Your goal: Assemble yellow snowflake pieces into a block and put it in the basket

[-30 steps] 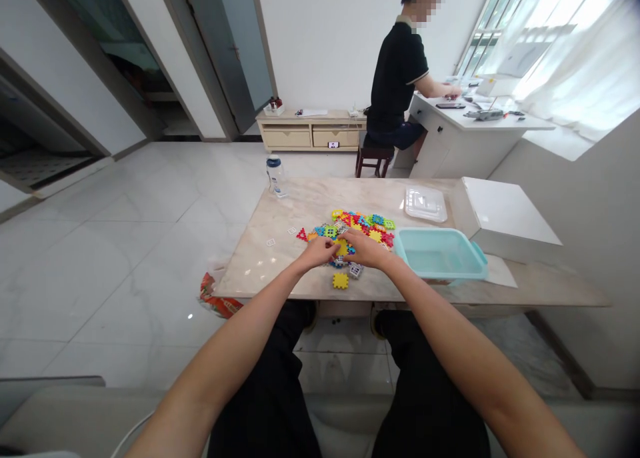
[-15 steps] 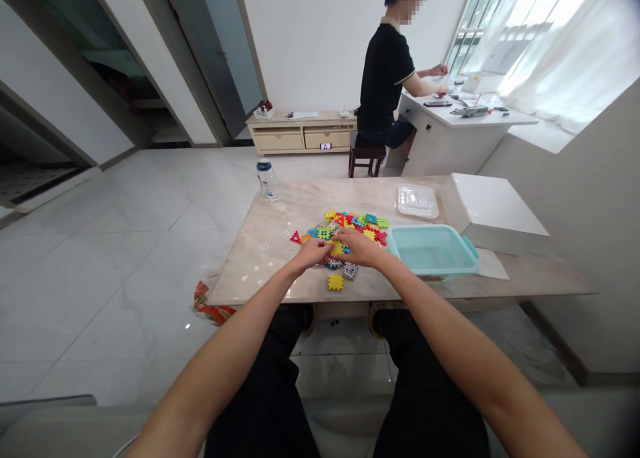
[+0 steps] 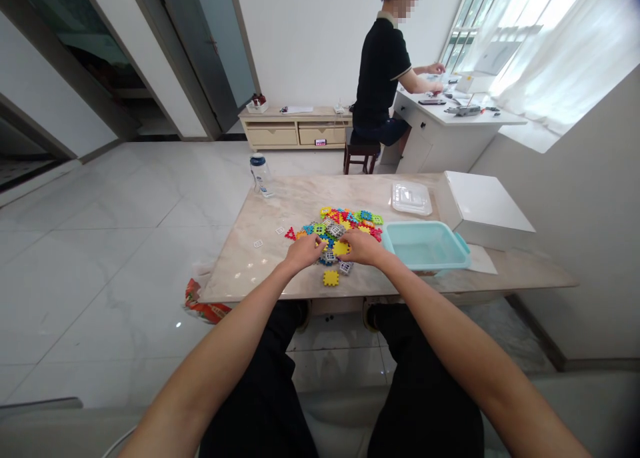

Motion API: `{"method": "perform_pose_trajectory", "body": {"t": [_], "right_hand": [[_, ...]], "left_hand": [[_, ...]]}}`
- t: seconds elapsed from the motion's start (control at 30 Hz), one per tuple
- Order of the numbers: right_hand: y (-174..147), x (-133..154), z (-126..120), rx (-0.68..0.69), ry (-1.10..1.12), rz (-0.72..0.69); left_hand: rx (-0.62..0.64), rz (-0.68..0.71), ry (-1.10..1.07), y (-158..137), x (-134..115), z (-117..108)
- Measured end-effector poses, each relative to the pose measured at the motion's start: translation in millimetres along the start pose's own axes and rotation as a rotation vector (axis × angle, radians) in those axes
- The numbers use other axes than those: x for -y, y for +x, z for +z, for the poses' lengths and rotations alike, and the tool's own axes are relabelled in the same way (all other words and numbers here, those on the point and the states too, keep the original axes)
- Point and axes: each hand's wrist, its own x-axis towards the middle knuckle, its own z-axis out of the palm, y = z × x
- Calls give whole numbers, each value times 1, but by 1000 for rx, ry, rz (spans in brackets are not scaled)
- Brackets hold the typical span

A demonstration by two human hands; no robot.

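A heap of colourful plastic interlocking tiles point(image 3: 349, 219) lies mid-table, with both hands over its near side. Between the thumb and fingers of my right hand point(image 3: 365, 247) is a yellow square tile point(image 3: 341, 248) with notched edges. Just left of it, my left hand point(image 3: 303, 253) has its fingers curled together; a bit of yellow shows at their tips, too small to tell what it is. Closer to me, a yellow tile point(image 3: 331, 279) lies alone by a grey window-grid tile point(image 3: 345, 268). My fingers hide part of the heap.
A pale teal bin point(image 3: 425, 268) stands right of the heap, near a clear plastic lid point(image 3: 411, 199) and a white box point(image 3: 493, 205). A bottle point(image 3: 261, 177) is at the back-left corner. A person point(image 3: 379, 65) sits at a white desk beyond.
My hands have drawn slightly apart, and more of the yellow tile at my right hand shows. A grey grid tile behind it is now uncovered. The whole view has shifted a little.
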Motion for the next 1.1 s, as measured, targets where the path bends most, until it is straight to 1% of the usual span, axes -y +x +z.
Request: {"method": "perform_pose_trajectory", "body": {"t": [0.13,0.3,0.5,0.67,0.83,1.1], "right_hand": [[-7,-2,8,51,-31,6],[-12,7,22,148,-86,-30],[-11,24,41,239,-128,-69],[-11,34,54,271,-138,-73],[-11,40,63,293,-172,-59],[-6,50,67,307,-144,-2]], "left_hand": [[-10,4,88,-1,3,-2],[-4,-14,83,2,17,-5],[7,-49,52,-4,33,-15],[24,-37,16,-5,42,-15],[29,-9,-7,-3,45,-14],[42,-20,-21,-8,49,-19]]}}
